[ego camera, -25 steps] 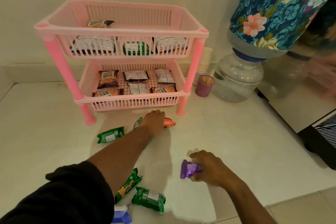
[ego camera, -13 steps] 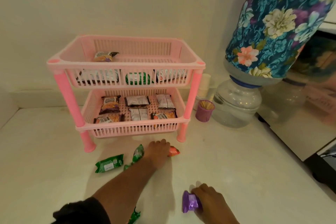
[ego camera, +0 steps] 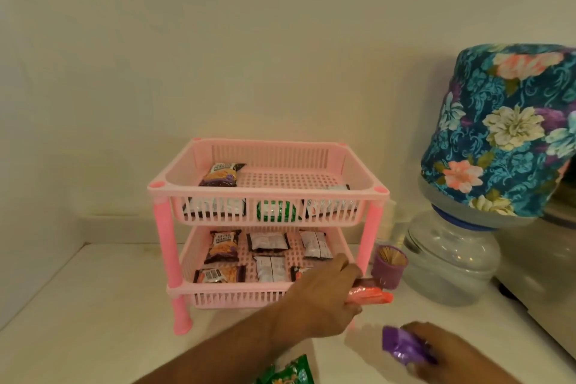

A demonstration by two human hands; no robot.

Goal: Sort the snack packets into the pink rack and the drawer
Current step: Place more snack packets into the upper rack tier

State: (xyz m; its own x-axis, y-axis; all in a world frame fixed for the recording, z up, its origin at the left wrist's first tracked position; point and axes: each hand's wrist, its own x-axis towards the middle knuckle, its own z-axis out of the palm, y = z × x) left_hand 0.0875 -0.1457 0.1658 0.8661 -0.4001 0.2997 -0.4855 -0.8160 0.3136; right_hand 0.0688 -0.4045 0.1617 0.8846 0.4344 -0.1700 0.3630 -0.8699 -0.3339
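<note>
Left hand [ego camera: 324, 296] grips orange packet [ego camera: 371, 295] before my pink rack [ego camera: 268, 193], lower tier front. Right hand [ego camera: 448, 352] pinches purple packet [ego camera: 402, 344] above counter [ego camera: 93, 305].

Both my forearms are bare here, no sleeve showing on either. My left hand [ego camera: 324, 296] at about six o'clock wears nothing; my right hand [ego camera: 448, 355] at five o'clock is blurred, also unadorned.

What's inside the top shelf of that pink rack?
The top shelf holds one peanut packet at the back left, plus pale packets and a green packet glimpsed through the front slats, which hide their labels.
</note>
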